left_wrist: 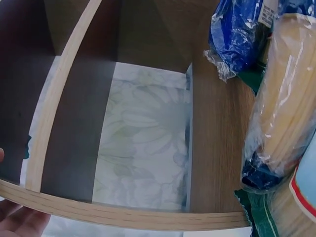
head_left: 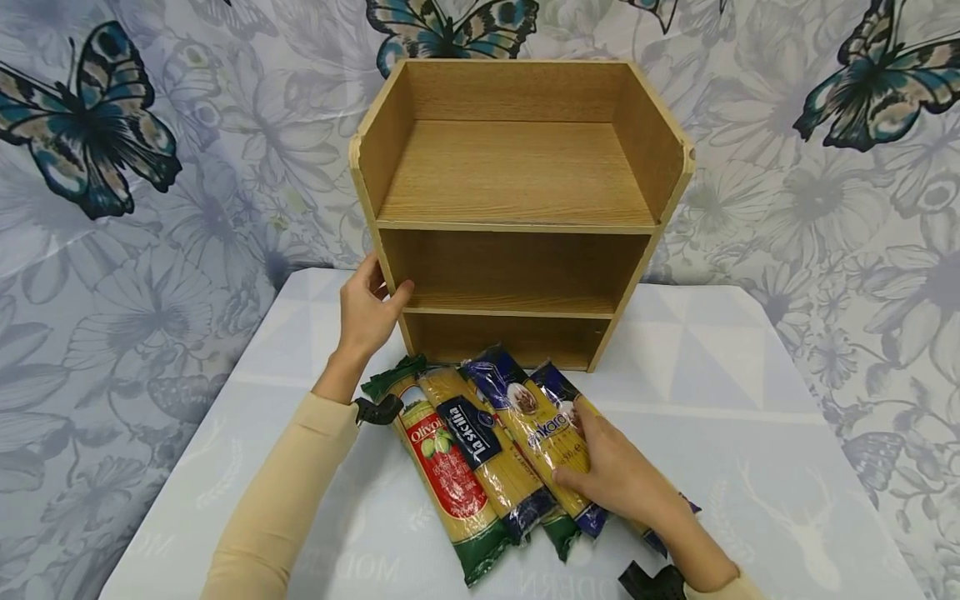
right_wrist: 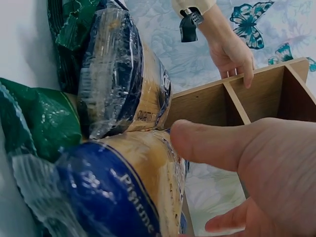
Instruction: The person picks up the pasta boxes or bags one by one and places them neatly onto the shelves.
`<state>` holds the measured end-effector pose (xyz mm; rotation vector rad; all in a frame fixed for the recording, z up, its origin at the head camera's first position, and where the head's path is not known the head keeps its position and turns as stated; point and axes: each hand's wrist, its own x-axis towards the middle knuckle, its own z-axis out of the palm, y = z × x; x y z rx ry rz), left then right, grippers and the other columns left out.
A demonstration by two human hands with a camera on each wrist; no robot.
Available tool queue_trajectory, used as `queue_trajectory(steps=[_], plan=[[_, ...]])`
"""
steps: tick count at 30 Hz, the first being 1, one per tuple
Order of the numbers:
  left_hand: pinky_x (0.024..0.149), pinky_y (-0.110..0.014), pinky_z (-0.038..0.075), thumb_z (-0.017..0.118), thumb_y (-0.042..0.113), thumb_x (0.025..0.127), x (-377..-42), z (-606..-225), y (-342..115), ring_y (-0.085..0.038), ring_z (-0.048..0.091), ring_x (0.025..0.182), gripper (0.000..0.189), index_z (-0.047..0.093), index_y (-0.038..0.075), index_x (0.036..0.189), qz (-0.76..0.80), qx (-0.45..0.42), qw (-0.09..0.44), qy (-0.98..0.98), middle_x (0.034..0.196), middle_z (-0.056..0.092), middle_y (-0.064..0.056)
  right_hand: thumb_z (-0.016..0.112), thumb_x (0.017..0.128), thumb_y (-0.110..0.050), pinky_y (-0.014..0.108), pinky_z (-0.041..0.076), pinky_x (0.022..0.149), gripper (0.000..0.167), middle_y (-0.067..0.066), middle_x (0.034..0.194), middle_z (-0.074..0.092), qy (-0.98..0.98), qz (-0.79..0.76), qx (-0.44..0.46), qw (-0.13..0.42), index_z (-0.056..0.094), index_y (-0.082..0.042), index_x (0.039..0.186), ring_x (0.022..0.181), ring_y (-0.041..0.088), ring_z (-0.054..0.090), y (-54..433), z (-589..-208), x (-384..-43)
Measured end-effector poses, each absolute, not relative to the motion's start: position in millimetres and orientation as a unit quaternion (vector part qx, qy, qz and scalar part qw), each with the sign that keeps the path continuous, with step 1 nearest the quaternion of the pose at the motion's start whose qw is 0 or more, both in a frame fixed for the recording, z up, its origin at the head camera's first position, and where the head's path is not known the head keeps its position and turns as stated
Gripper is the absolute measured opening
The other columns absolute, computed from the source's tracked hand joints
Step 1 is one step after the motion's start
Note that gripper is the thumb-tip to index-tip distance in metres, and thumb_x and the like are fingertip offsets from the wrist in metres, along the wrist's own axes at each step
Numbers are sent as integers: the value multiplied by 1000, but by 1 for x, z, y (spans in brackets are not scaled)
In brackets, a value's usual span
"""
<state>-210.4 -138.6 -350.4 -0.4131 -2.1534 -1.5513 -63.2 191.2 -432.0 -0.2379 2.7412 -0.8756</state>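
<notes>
A wooden shelf unit (head_left: 517, 175) stands at the back of the table. My left hand (head_left: 369, 310) grips its left side board, thumb at the front edge and fingers around the outside. Several spaghetti packs lie in front, overlapping: one with a red label (head_left: 447, 467), one with a dark blue label (head_left: 476, 437), and a blue-ended Ankara pack (head_left: 536, 425). Another pack (head_left: 553, 382) is partly hidden under my right hand (head_left: 626, 467). That hand rests on the right-hand packs, thumb stretched toward the Ankara pack. In the right wrist view, its thumb (right_wrist: 212, 143) and fingers are spread apart.
The shelf unit has an upper tier and two lower compartments, with shelf boards (head_left: 517, 227) between them. A white patterned table (head_left: 690, 417) lies below. Floral cloth with butterflies (head_left: 817, 192) hangs behind. The packs lie close against the unit's front.
</notes>
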Motion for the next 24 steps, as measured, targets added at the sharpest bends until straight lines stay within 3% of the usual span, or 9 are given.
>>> queue_trajectory(steps=[3,6,11,17,19,24], plan=[[101,-53,51,66,-11,91,-212,-353,-139,-39,61,123,55,51,-5,144,-561,-149,227,-782,132,62,-27,83,82,-47,62,42,107,111,29,151,43,946,-289,-68,132,22,5,158,135,44,46,191,-431,-63],[101,-52,51,66,-11,91,-214,-354,-140,-39,60,125,56,51,-4,145,-559,-148,228,-783,135,60,-26,85,80,-46,56,50,95,107,27,144,49,949,-280,-50,137,29,4,157,117,37,57,190,-431,-62],[100,-49,52,64,-13,90,-214,-355,-142,-38,60,124,58,51,-4,146,-558,-146,226,-785,134,61,-26,90,73,-47,46,51,78,104,21,127,60,956,-251,-31,150,43,5,150,94,27,58,184,-432,-63],[96,-48,54,62,-16,90,-214,-355,-142,-40,63,120,55,52,-6,143,-557,-153,226,-785,129,63,-29,92,69,-48,51,56,81,103,13,104,68,958,-231,-20,166,49,11,142,98,34,65,182,-434,-64],[94,-47,55,62,-16,90,-215,-356,-142,-39,64,118,54,53,-7,142,-557,-154,227,-784,127,64,-29,92,68,-48,53,57,82,105,14,103,69,957,-234,-14,171,48,12,142,100,37,66,183,-435,-65],[92,-46,56,62,-15,90,-225,-368,-146,-38,65,116,54,54,-4,142,-556,-153,228,-785,126,66,-26,93,66,-47,58,55,90,104,24,120,67,954,-250,-7,167,50,10,142,111,46,62,184,-438,-67]])
